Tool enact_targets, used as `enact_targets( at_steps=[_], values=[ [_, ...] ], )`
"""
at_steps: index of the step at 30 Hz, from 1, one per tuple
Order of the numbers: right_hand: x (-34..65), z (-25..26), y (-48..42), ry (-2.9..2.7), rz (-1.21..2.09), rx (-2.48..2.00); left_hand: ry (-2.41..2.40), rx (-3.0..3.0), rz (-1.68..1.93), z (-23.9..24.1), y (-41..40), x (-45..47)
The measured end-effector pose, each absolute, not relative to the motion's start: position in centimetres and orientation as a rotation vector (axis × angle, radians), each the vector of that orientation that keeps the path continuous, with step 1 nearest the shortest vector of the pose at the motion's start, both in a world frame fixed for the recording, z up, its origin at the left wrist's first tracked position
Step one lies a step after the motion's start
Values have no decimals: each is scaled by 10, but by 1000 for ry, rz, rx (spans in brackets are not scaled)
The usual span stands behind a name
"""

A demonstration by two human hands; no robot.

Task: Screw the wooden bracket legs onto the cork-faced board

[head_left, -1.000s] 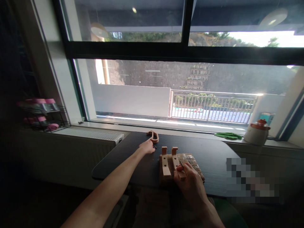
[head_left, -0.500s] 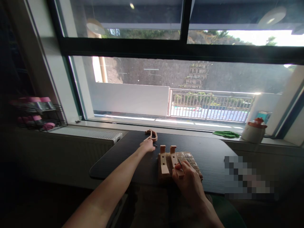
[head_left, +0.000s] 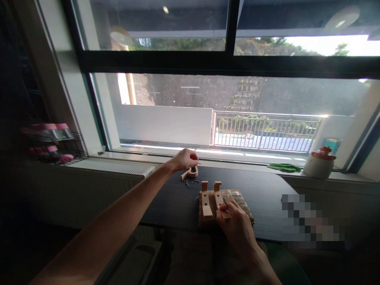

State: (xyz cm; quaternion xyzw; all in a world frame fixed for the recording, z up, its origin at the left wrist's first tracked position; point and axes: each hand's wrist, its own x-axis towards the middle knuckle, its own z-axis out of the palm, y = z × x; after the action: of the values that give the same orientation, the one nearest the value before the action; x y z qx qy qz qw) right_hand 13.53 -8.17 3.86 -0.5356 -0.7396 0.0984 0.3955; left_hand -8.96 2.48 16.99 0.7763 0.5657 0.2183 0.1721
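Note:
My left hand is raised over the far side of the table, its fingertips pinching a thin screw. Just below it lies a curved wooden hook, with several loose screws beside it. My right hand rests at the near end of the right wooden bracket. From its closed fingers sticks a thin dark metal piece, too small to name surely. A second wooden bracket with two holes lies alongside. Both brackets rest on a brown block wrapped in clear film.
The dark table stands against the window. On the sill are a green cloth and a white pot with an orange top. A radiator and a wire rack with pink-lidded jars are at left.
My left hand has lifted off the table and moved away from me, a screw in its fingertips, uncovering the loose screws. My right hand has stayed at the bracket.

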Motion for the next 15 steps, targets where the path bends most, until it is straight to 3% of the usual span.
enact_targets(
  at_steps=[6,15],
  values=[
    [136,39,-81,-1888,206,-1351,1292,2446,361,170,-12,-26],
    [135,36,-79,-1874,164,-1302,1394,2672,72,142,-6,7]
  ],
)
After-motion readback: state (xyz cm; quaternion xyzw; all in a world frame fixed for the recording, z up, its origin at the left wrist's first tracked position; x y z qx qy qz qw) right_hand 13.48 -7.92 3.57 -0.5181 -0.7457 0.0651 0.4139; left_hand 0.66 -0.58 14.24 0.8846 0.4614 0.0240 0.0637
